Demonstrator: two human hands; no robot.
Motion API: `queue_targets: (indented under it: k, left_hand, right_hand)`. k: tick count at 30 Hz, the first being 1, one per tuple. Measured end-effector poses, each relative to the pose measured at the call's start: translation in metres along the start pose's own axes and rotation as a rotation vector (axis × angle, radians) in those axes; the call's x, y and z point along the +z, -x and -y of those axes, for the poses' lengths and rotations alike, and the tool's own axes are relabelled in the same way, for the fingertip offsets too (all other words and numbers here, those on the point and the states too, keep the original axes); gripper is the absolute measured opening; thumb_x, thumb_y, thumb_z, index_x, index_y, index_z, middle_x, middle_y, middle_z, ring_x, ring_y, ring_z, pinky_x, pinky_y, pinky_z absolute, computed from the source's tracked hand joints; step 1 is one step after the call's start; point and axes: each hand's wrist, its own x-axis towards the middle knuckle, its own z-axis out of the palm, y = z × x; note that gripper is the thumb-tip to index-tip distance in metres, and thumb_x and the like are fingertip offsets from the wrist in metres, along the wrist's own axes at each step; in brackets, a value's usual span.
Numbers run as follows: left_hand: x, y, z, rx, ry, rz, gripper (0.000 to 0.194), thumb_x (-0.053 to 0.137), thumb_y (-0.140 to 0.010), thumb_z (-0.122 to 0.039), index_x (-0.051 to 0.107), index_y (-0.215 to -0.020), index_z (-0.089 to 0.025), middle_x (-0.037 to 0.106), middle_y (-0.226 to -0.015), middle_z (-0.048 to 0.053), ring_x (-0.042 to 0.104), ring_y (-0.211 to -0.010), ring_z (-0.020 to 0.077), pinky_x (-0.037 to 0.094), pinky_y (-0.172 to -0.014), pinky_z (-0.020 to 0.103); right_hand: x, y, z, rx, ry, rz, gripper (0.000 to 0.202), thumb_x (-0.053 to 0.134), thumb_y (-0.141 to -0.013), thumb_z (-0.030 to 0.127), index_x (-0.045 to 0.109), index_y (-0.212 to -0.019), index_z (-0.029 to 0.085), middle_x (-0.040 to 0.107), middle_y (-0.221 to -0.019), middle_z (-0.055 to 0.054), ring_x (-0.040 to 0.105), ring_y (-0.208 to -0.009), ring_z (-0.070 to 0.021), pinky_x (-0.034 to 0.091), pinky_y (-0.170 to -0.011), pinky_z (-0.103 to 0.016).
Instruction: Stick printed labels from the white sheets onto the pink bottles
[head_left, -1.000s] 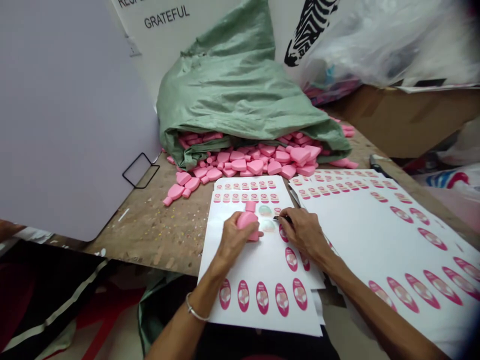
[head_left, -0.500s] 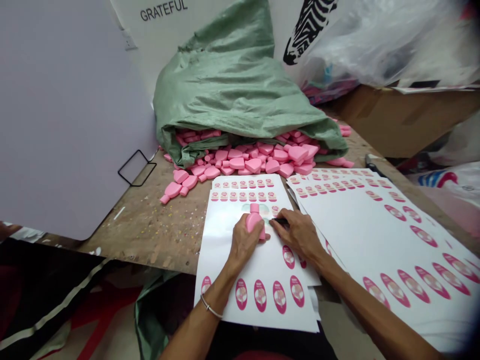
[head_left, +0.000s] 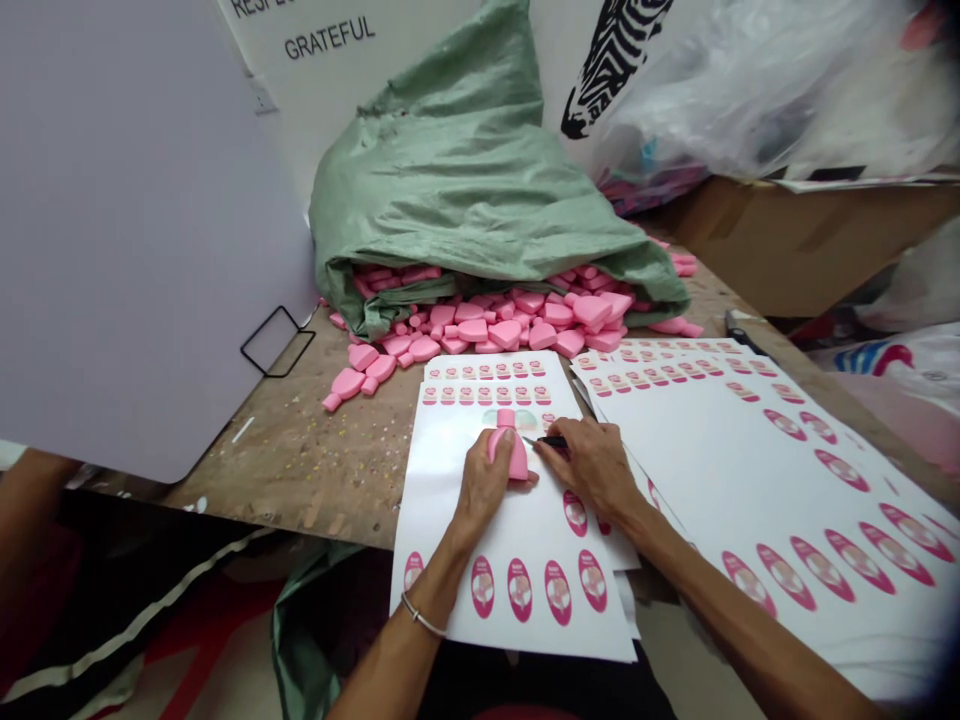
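Observation:
A small pink plastic bottle point(head_left: 518, 463) with a pink cap is gripped in my left hand point(head_left: 480, 488), its cap pointing away from me. My thumb lies across the bottle's face. My right hand point(head_left: 594, 466) is closed around a slim black-handled tool point(head_left: 553, 441) with a narrow tip, just right of the bottle; its exact kind is unclear. Under both hands lies a white sticker sheet point(head_left: 442, 495) with small rectangular labels along its far end and oval pink labels along its near end. Some spots on the sheet are bare backing.
Many pink bottles point(head_left: 504, 333) spill from a green sack point(head_left: 450, 200) at the back. More sticker sheets point(head_left: 690, 440) spread to the right, near a dark-handled tool point(head_left: 742, 334). A white panel point(head_left: 150, 250), a black wire frame point(head_left: 277, 342) and another person's arm point(head_left: 34, 500) are at left.
The tool's tip in my right hand has come closer to the bottle, and my left thumb has shifted on the bottle's face. Another person's arm has appeared at the left edge.

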Motion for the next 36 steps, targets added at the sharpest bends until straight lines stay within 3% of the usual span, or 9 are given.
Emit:
queue_targets:
  k: [8, 11, 17, 23, 29, 36]
  left_hand:
    - [-0.003, -0.002, 0.000, -0.013, 0.005, -0.009, 0.053, 0.047, -0.082, -0.061, 0.052, -0.102, -0.012, 0.058, -0.068, 0.003, 0.063, -0.051, 0.0154, 0.053, -0.053, 0.027]
    - [-0.004, 0.000, 0.002, -0.019, 0.113, -0.015, 0.056, 0.044, -0.082, -0.064, 0.054, -0.097, -0.011, 0.059, -0.064, 0.004, 0.063, -0.052, 0.0173, 0.053, -0.052, 0.028]
    - [0.001, 0.018, -0.008, -0.025, 0.377, -0.007, 0.060, 0.037, -0.086, -0.062, 0.062, -0.095, -0.008, 0.067, -0.081, 0.012, 0.066, -0.066, 0.0199, 0.056, -0.058, 0.031]
    - [0.002, 0.026, -0.019, -0.038, 0.428, 0.032, 0.059, 0.037, -0.088, -0.060, 0.062, -0.102, -0.008, 0.068, -0.081, 0.011, 0.067, -0.069, 0.0196, 0.057, -0.066, 0.034]
    - [0.001, 0.025, -0.019, -0.059, 0.438, 0.030, 0.058, 0.037, -0.088, -0.059, 0.061, -0.104, -0.009, 0.068, -0.079, 0.010, 0.067, -0.069, 0.0196, 0.058, -0.065, 0.034]
    - [-0.001, 0.025, -0.020, -0.059, 0.425, 0.024, 0.058, 0.036, -0.088, -0.059, 0.061, -0.106, -0.010, 0.068, -0.081, 0.010, 0.067, -0.068, 0.0190, 0.058, -0.063, 0.033]
  right_hand:
    - [-0.018, -0.006, -0.005, 0.365, -0.651, 0.047, 0.032, 0.063, -0.074, 0.050, 0.055, -0.072, 0.019, 0.057, -0.065, 0.001, 0.051, -0.059, -0.0136, 0.040, -0.058, -0.027]
    - [-0.032, -0.007, -0.002, 0.392, -0.795, 0.042, 0.036, 0.064, -0.073, 0.052, 0.057, -0.071, 0.017, 0.053, -0.063, 0.002, 0.046, -0.058, -0.0112, 0.037, -0.056, -0.025]
    - [-0.048, -0.003, 0.028, 0.384, -0.862, 0.244, 0.045, 0.061, -0.075, 0.054, 0.068, -0.103, 0.019, 0.055, -0.061, 0.002, 0.044, -0.056, -0.0117, 0.037, -0.053, -0.026]
    - [-0.048, -0.002, 0.040, 0.360, -0.899, 0.276, 0.043, 0.064, -0.073, 0.054, 0.072, -0.099, 0.020, 0.070, -0.093, -0.005, 0.060, -0.079, -0.0199, 0.047, -0.071, -0.032]
    - [-0.049, -0.002, 0.041, 0.356, -0.885, 0.276, 0.044, 0.063, -0.073, 0.054, 0.072, -0.099, 0.019, 0.071, -0.093, -0.005, 0.062, -0.083, -0.0216, 0.048, -0.074, -0.033]
    - [-0.046, -0.003, 0.040, 0.331, -0.868, 0.259, 0.045, 0.064, -0.073, 0.054, 0.071, -0.100, 0.018, 0.071, -0.087, -0.005, 0.062, -0.074, -0.0192, 0.049, -0.066, -0.031]
